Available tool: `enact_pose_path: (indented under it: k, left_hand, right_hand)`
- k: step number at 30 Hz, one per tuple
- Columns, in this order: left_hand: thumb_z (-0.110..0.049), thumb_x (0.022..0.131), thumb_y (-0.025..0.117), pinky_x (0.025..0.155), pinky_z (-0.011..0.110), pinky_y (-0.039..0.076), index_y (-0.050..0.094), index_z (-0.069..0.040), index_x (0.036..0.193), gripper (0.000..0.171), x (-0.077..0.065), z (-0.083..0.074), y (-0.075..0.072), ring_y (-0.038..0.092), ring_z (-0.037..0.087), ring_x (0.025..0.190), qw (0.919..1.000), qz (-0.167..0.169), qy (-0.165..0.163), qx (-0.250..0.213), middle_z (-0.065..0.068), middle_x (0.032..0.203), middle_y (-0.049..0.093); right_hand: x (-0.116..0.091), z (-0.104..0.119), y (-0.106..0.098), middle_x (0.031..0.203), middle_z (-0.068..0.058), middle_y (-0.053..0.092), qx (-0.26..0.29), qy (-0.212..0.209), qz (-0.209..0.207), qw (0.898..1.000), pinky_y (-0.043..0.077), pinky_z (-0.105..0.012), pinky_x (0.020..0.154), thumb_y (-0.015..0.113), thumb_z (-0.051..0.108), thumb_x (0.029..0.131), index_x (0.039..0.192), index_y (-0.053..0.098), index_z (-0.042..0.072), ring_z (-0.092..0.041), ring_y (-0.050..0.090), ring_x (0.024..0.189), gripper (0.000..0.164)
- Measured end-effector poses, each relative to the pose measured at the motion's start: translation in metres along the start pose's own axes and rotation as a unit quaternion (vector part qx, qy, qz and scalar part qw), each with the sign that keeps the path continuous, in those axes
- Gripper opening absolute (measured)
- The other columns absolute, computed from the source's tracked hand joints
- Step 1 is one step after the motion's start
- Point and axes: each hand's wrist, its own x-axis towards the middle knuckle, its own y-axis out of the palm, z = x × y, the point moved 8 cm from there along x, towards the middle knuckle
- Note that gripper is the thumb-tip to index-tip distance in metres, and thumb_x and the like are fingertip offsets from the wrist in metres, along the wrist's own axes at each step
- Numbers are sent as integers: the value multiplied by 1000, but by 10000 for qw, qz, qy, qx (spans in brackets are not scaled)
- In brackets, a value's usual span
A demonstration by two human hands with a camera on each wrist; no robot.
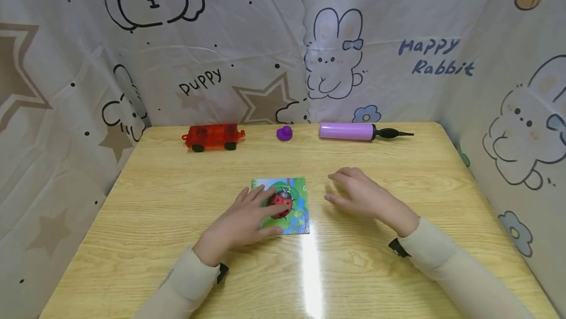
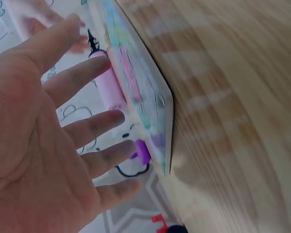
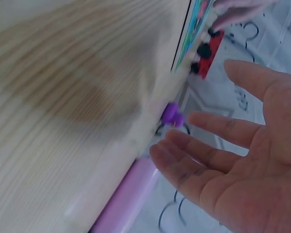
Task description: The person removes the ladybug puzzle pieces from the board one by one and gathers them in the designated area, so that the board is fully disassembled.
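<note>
A square ladybug picture puzzle board [image 1: 298, 211] lies flat at the middle of the table. Over its left part hovers my left hand [image 1: 247, 216], fingers spread and nearly straight. In the left wrist view a gap shows between those fingers and the board [image 2: 140, 82]. To the right of the board, my right hand [image 1: 362, 196] is held above the table with loosely bent fingers and nothing in it. The right wrist view shows its palm [image 3: 262, 160] bare, with the fingers pointing toward the back of the table.
Along the table's back edge stand a red toy train car [image 1: 212, 137] at the left, a small purple rubber duck [image 1: 285, 133] in the middle, and a lilac hand pump [image 1: 347, 131] with a black nozzle at the right. A printed curtain [image 1: 256, 39] surrounds the wooden table [image 1: 177, 186].
</note>
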Motion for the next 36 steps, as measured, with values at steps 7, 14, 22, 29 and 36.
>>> enact_pose_path:
  k: [7, 14, 22, 29, 36]
  left_hand:
    - [-58, 103, 59, 126, 72, 20, 50, -39, 156, 57, 11, -6, 8, 21, 49, 160, 9995, 217, 79, 208, 15, 175, 25]
    - [-45, 104, 64, 125, 67, 29, 52, -35, 156, 55, 11, -7, 8, 29, 52, 157, 9988, 162, 327, 320, 20, 171, 32]
    - [-43, 103, 66, 126, 64, 30, 50, -36, 157, 57, 11, -7, 7, 28, 52, 157, 9988, 238, 303, 299, 21, 171, 31]
    - [-43, 103, 66, 127, 63, 29, 52, -36, 156, 55, 13, -7, 8, 28, 50, 158, 9984, 318, 267, 374, 20, 171, 31]
    - [-41, 103, 67, 127, 63, 29, 54, -33, 154, 53, 14, -8, 8, 28, 50, 157, 9984, 322, 322, 350, 21, 170, 33]
  right_hand:
    - [27, 34, 15, 134, -25, 67, 123, -612, 98, 9980, 51, -52, 111, 79, 32, 95, 138, 63, -6, -40, 62, 126, 60]
    - [52, 56, 35, 134, -21, 65, 131, -707, 499, 9962, 53, -48, 110, 82, 30, 92, 138, 65, -5, -36, 62, 124, 59]
    - [67, 61, 46, 133, -20, 63, 95, -410, 856, 9954, 52, -49, 108, 86, 27, 89, 134, 67, -2, -35, 59, 119, 56]
    - [71, 60, 50, 130, -18, 60, -5, -155, 977, 9951, 53, -45, 100, 88, 26, 87, 128, 72, 1, -31, 54, 111, 50]
    - [78, 60, 48, 118, -18, 63, -8, 203, 1024, 9945, 54, -45, 92, 90, 21, 84, 110, 75, -1, -31, 55, 101, 37]
